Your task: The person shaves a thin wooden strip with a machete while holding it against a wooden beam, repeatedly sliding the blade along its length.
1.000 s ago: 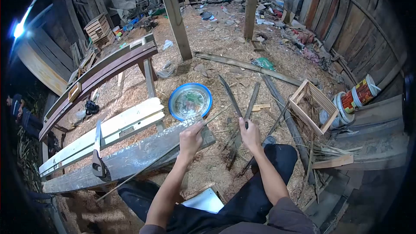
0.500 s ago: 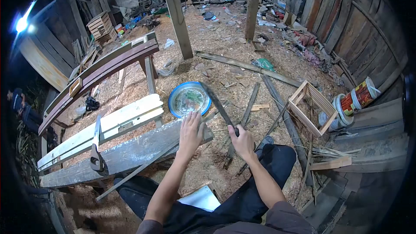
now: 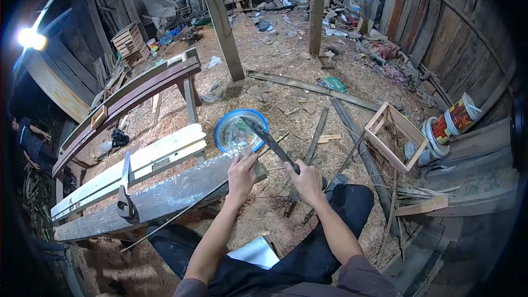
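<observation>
My right hand (image 3: 308, 180) is closed around the handle of a machete (image 3: 269, 142), its dark blade slanting up and left over a blue-rimmed basin (image 3: 218, 129). The blade's tip is above the basin's right part. My left hand (image 3: 242, 176) has its fingers curled round a thin wooden strip (image 3: 184, 213) at the right end of a worn grey plank (image 3: 165, 198). That strip runs down left past my leg, and its other end sticks out beyond my fingers, close to the blade. A handsaw (image 3: 125, 187) lies across the planks to the left.
A pale board (image 3: 137, 162) and a reddish-brown beam (image 3: 132, 92) lie beyond the plank. At right are a wooden frame crate (image 3: 393, 137) and stacked buckets (image 3: 451, 121). Loose timber lies over shavings. Another person (image 3: 36, 143) is at the far left.
The left fingers have gone from stretched out to curled round the strip. The machete blade has dropped and swung left, nearer the left hand and over the basin.
</observation>
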`<action>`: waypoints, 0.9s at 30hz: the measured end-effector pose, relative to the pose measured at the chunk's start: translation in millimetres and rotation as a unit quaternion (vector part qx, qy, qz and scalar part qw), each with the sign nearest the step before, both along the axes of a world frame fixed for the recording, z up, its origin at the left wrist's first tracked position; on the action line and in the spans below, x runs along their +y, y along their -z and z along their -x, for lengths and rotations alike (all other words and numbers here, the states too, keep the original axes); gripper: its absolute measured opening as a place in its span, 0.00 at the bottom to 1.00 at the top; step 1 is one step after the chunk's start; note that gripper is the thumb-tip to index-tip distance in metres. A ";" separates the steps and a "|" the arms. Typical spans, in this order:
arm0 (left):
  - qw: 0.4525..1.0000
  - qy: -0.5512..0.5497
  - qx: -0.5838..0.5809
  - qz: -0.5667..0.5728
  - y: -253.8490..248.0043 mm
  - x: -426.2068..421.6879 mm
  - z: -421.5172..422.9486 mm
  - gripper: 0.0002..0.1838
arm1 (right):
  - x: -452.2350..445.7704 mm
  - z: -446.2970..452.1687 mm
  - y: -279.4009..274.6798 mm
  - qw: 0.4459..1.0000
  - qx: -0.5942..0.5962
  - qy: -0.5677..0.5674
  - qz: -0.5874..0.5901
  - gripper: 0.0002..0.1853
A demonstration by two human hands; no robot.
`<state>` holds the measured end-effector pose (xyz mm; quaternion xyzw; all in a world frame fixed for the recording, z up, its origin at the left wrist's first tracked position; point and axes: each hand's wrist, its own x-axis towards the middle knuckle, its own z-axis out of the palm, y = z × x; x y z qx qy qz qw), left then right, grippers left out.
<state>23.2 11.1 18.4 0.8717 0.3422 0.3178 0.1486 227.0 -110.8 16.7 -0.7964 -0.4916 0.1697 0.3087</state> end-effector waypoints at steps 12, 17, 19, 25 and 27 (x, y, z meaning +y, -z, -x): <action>0.999 -0.024 0.007 -0.020 10.8 6.1 -1.0 0.17 | 12.8 13.6 11.2 0.999 -0.033 0.008 -0.013 0.35; 1.000 -0.020 0.008 -0.004 16.2 7.8 1.0 0.20 | 27.0 1.6 9.5 0.995 -0.096 -0.027 -0.002 0.35; 1.000 -0.019 0.011 -0.001 16.0 10.1 -3.3 0.20 | 35.5 2.6 22.0 0.994 -0.103 0.013 -0.041 0.36; 1.000 -0.007 0.008 -0.017 13.4 9.5 -3.0 0.20 | 19.9 -0.1 0.4 0.995 -0.090 -0.031 -0.008 0.38; 1.000 -0.005 0.016 -0.021 15.8 10.5 -1.7 0.21 | 33.8 -20.7 22.4 0.989 -0.126 0.017 -0.074 0.38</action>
